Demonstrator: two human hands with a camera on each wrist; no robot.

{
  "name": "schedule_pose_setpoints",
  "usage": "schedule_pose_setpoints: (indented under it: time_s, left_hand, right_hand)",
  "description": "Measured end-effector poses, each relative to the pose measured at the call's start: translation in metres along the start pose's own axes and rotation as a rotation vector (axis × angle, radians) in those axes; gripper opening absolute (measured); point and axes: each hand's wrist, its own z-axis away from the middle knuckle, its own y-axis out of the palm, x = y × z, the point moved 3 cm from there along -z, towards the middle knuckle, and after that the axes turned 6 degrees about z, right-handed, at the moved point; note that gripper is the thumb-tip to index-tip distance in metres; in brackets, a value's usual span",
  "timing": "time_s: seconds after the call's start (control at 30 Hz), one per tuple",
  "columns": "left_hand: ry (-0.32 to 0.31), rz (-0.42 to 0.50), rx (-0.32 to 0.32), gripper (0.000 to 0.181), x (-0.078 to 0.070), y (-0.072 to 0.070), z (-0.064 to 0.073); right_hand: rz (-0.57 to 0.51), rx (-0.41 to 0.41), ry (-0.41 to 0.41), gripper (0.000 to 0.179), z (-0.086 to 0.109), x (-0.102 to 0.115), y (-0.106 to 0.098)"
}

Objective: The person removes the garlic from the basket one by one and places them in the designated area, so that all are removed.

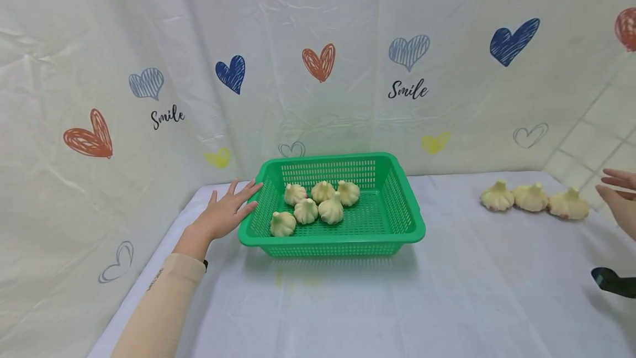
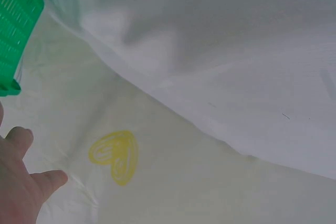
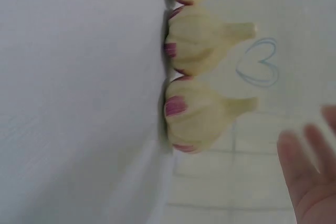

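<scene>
A green plastic basket (image 1: 333,239) stands mid-table in the head view, with several garlic bulbs (image 1: 332,209) in its left half. My left hand (image 1: 226,214) rests its spread fingers on the basket's left rim. To the right, a row of 3 garlic bulbs (image 1: 530,198) lies on the table. Just beyond the rightmost bulb (image 1: 569,204) is my right hand (image 1: 621,200), partly cut off by the frame edge, its fingers extended and holding nothing. The right wrist view shows that hand (image 3: 310,177) apart from the purple-marked bulbs (image 3: 194,114).
A white cloth (image 1: 447,291) covers the table. Behind it hangs a pale curtain (image 1: 348,115) printed with hearts and the word Smile. A dark object (image 1: 613,282), likely part of the wrist gear, shows at the right edge.
</scene>
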Motion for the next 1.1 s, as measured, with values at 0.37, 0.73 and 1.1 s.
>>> schedule_pose_setpoints:
  time_s: [0.37,0.73,1.1]
  left_hand:
    - [0.002,0.006,-0.011,0.057,-0.001,0.0,0.0]
    - [0.001,0.006,-0.005,0.058,-0.001,0.0,0.001]
    - [-0.006,0.005,0.002,0.058,-0.001,0.0,0.001]
  right_hand:
    - [0.098,0.165,-0.131,0.052,0.02,0.102,-0.003]
    - [0.089,0.256,-0.321,0.05,0.028,0.158,0.018]
    - [-0.009,0.362,-0.472,0.041,0.037,0.214,0.042]
